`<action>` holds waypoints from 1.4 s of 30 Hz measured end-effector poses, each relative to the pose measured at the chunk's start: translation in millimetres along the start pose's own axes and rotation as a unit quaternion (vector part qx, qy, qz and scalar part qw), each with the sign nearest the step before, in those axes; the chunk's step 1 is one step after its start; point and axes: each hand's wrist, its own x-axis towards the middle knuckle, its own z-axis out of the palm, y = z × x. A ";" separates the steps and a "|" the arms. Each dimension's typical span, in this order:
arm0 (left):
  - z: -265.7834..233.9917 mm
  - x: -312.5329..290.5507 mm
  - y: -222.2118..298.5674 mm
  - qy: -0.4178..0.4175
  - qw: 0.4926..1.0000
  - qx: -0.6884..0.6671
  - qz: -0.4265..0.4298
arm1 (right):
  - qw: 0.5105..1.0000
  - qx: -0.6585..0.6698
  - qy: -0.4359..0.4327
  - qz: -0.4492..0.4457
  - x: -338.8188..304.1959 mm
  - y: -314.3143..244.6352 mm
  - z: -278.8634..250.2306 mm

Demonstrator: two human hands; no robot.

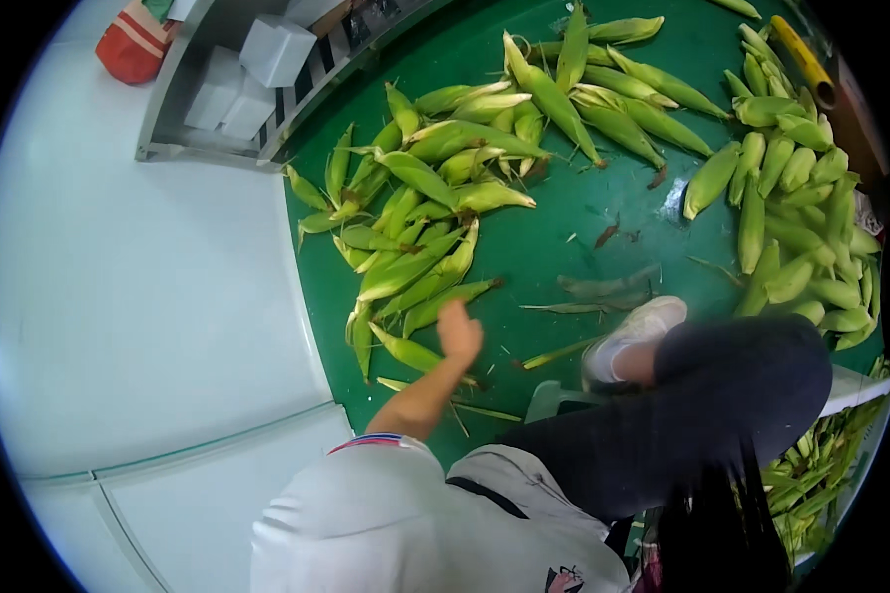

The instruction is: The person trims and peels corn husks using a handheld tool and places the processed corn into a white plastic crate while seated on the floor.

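Corn ears (415, 176) in green husks lie in a loose heap on a green floor (702, 59), running from the top middle down the left side. The left hand (460, 333) reaches up from below with its fingers curled, at the lower edge of one ear (427, 312) near the bottom of that heap. Blur and the angle hide the fingertips, so I cannot tell whether the hand is grasping this ear or only touching it. The right hand is out of view, so its grip cannot be told.

A second pile (796, 262) of corn, paler and smoother, lies at the right, well apart from the first, below a yellow tube (803, 61). Between them, loose husk leaves (608, 287) lie on the floor near a white shoe (643, 328). A dark trouser leg (732, 395) bends to the right. At the upper left, white boxes (277, 49) sit in a grey metal frame (158, 124), beside a red bag (127, 54).
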 end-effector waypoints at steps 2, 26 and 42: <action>-9.6 -3.7 -72.6 -0.005 0.996 0.021 -0.091 | 0.999 0.011 -0.049 0.008 3.2 1.1 5.5; -59.9 56.7 166.0 -0.473 0.724 -0.464 0.194 | 0.978 0.087 -0.132 -0.134 -27.5 23.7 -14.7; -271.4 -157.0 408.6 -0.677 0.510 0.004 0.530 | 0.820 -0.360 -0.261 -0.360 3.1 -49.2 -49.6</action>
